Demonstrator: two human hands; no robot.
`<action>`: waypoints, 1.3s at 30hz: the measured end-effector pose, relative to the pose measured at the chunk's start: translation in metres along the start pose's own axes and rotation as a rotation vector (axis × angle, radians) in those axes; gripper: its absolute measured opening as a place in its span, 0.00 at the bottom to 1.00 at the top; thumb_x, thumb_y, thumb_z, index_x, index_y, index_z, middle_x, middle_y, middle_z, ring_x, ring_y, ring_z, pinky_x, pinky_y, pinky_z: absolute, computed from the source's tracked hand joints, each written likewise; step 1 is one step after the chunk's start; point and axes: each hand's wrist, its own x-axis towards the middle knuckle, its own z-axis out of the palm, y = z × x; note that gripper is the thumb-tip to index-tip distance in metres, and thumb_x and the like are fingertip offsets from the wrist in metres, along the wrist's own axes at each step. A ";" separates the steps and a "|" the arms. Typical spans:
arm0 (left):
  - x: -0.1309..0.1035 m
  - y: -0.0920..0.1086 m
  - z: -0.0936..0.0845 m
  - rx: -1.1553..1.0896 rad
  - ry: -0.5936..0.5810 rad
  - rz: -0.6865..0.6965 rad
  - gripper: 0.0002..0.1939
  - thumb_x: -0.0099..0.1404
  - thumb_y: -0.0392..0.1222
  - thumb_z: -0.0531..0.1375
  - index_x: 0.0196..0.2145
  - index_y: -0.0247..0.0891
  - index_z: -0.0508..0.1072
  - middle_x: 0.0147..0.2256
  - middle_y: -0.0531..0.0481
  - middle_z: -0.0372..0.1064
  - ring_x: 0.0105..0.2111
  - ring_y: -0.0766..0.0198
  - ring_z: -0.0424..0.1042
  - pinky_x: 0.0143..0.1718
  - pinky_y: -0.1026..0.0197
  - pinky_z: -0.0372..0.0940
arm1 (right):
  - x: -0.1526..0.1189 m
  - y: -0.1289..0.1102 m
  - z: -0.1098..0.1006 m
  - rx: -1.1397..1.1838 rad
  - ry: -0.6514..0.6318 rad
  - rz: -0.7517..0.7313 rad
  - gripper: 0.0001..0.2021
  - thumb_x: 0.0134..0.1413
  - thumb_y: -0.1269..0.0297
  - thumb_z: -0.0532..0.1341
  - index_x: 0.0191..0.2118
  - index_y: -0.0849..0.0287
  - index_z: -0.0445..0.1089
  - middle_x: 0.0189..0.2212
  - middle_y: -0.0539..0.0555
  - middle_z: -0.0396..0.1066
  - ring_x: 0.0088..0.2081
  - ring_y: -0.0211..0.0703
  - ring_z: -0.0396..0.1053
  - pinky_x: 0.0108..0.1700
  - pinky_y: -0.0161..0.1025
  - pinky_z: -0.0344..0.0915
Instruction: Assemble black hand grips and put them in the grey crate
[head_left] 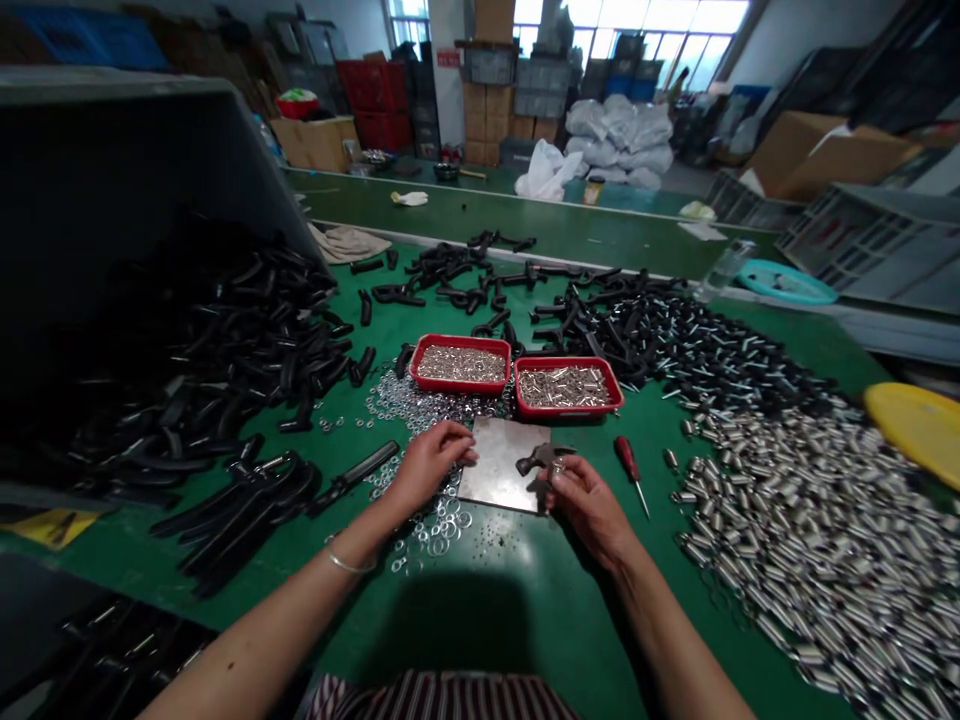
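A flat metal plate (pixel 499 455) lies on the green table in front of me. My left hand (pixel 431 465) is at the plate's left edge, its fingers curled together; whatever may be between the fingertips is too small to make out. Over the plate's right edge, my right hand (pixel 589 500) is closed around a small claw hammer (pixel 536 459) close below its head, with the handle mostly hidden by the fingers. Metal rings and washers (pixel 442 530) lie scattered beside and under my left forearm. Tiny dark bits (pixel 491 540) dot the table below the plate.
Behind the plate stand two red trays, one with small rings (pixel 510 375) and one with small pins (pixel 616 400). A red screwdriver (pixel 630 462) lies to the right, before heaped metal sleeves (pixel 817 540). Black handles (pixel 262 340) spill from a grey bin (pixel 247 140) at left.
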 end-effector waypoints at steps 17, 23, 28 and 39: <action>-0.032 0.016 0.055 -0.345 -0.284 -0.050 0.15 0.64 0.46 0.63 0.43 0.32 0.76 0.29 0.46 0.76 0.32 0.62 0.76 0.38 0.61 0.68 | 0.000 0.006 0.022 0.183 -0.154 0.243 0.09 0.58 0.63 0.67 0.35 0.57 0.66 0.23 0.45 0.63 0.19 0.28 0.56 0.17 0.24 0.55; -0.036 0.009 0.051 -0.491 -0.312 -0.014 0.17 0.63 0.47 0.65 0.44 0.32 0.77 0.31 0.45 0.76 0.33 0.61 0.77 0.41 0.60 0.69 | 0.000 0.014 0.018 0.350 -0.143 0.378 0.06 0.58 0.67 0.67 0.37 0.62 0.70 0.28 0.51 0.69 0.21 0.25 0.57 0.19 0.21 0.56; -0.037 0.013 0.046 -0.477 -0.299 0.025 0.18 0.61 0.49 0.67 0.42 0.32 0.79 0.32 0.45 0.76 0.31 0.62 0.76 0.39 0.60 0.70 | -0.005 0.020 0.020 0.376 -0.087 0.373 0.07 0.56 0.67 0.69 0.37 0.62 0.72 0.28 0.50 0.68 0.21 0.25 0.59 0.19 0.21 0.57; -0.045 0.018 0.035 -0.133 -0.042 0.063 0.10 0.65 0.44 0.61 0.41 0.36 0.77 0.32 0.46 0.76 0.34 0.60 0.77 0.40 0.59 0.69 | 0.002 0.007 0.028 0.196 -0.094 0.310 0.11 0.53 0.65 0.71 0.37 0.58 0.69 0.22 0.44 0.64 0.19 0.27 0.57 0.19 0.24 0.58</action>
